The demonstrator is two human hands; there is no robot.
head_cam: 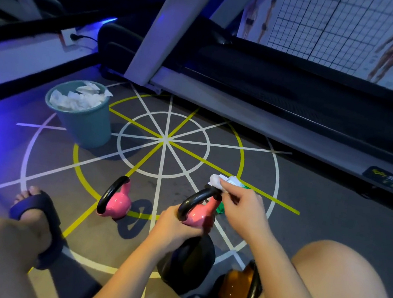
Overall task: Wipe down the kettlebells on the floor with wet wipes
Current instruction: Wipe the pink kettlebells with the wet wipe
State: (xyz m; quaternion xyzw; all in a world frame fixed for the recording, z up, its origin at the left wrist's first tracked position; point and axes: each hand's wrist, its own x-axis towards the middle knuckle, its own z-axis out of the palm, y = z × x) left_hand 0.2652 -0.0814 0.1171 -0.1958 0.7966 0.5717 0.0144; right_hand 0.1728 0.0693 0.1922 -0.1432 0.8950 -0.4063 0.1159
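Note:
My left hand [174,224] grips a pink kettlebell [200,216] by the near end of its black handle and holds it tilted. My right hand [242,208] pinches a white wet wipe [217,181] against the far end of that handle. A second pink kettlebell [116,200] with a black handle stands on the floor to the left, untouched. A black kettlebell [189,264] lies below my left hand, and an orange one [237,293] sits at its right between my legs. A green wipe pack [233,182] peeks out behind my right hand.
A teal bin [87,126] full of used white wipes stands at the left. A treadmill [297,107] runs across the back and right. The grey floor [166,142] bears white and yellow circle lines. My knees and a sandalled foot [37,215] frame the near edge.

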